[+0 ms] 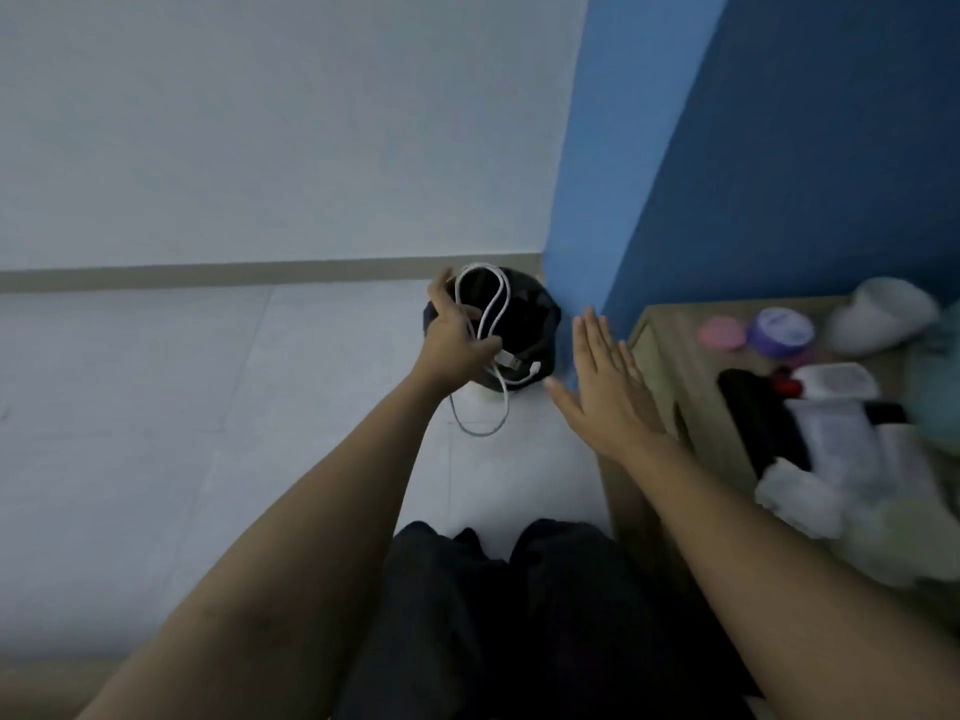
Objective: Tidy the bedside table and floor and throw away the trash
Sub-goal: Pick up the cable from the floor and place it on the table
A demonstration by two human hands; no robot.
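Currently, the head view looks down on a pale tiled floor (260,407) meeting a white wall and a blue wall (779,148). The left hand (457,335) is extended forward with its fingers and thumb curled round a white cable (493,309), gripping it in loose coils. One loop stands above the hand, another hangs below it, and both connector ends protrude beside the thumb. As seen from above, hand and cable overlap the mouth of a black trash bin (535,324), which stands on the floor in the corner against the blue wall. The right hand (602,387) is flat, fingers straight and together, holding nothing, just beside the left edge of the bedside table (680,356). Blurred items on the tabletop include a pink round object (721,332), a purple jar (782,332) and several white and black articles. Dark trousers (519,615) occupy the lower centre.
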